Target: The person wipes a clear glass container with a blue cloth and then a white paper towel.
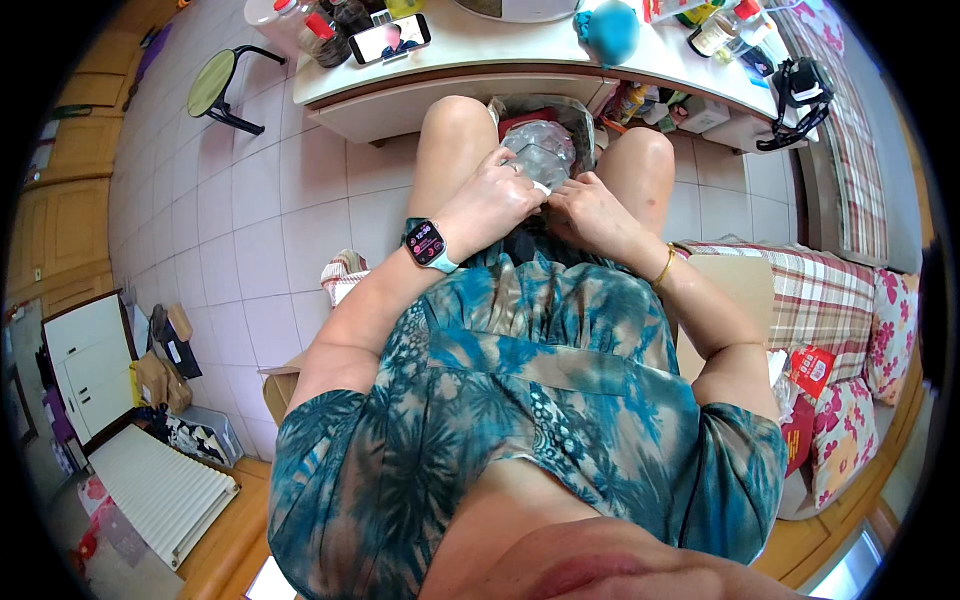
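Both my hands are close together above my lap, between my knees. My left hand (499, 196), with a smartwatch (426, 244) on its wrist, pinches a small white piece (541, 189) that looks like paper or tissue. My right hand (586, 206) has its fingertips at the other side of that piece, its fingers curled; a gold-coloured bracelet (665, 265) is on this wrist. Just beyond my fingers lies a clear plastic bag or container (541, 150), over a bin or bag with a transparent liner (581, 120). The fingertips partly hide the white piece.
A white table (480, 45) stands ahead, bearing a propped phone (390, 39), bottles (716, 28) and a blue round object (611, 34). A black camera with a strap (808, 82) lies at its right end. A stool (212, 82) stands left; a plaid-covered sofa (817, 300) is right.
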### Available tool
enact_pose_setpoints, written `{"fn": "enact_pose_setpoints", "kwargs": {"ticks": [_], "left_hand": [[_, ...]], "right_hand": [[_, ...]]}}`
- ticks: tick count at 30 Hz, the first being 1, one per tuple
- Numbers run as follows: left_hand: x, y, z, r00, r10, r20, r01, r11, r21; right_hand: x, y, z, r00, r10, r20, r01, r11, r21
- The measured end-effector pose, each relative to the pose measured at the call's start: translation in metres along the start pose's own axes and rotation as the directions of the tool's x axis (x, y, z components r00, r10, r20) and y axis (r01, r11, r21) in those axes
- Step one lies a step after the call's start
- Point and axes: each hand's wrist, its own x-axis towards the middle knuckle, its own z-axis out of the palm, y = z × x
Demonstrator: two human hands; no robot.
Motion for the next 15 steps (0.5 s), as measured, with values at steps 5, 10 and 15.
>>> {"fn": "enact_pose_setpoints", "kwargs": {"ticks": [5,10,15], "left_hand": [[0.006,-0.005,-0.007,0.996,0.012,-0.085,-0.019,0.997,-0.075],[0.006,-0.030,0.027,0.742,-0.609,-0.280,0.030,0.447,-0.894],[0.009,-0.016,0.028,0.867,-0.487,0.107,-0.047,-0.293,-0.955]], "right_hand": [[-0.007,0.002,0.010,0.955,0.173,-0.241,-0.116,0.965,0.234],[-0.001,-0.004,0.013,0.772,0.378,-0.510,-0.242,0.918,0.314],[0.015,-0.020,-0.001,0.797,0.350,-0.492,-0.098,0.879,0.467]]}}
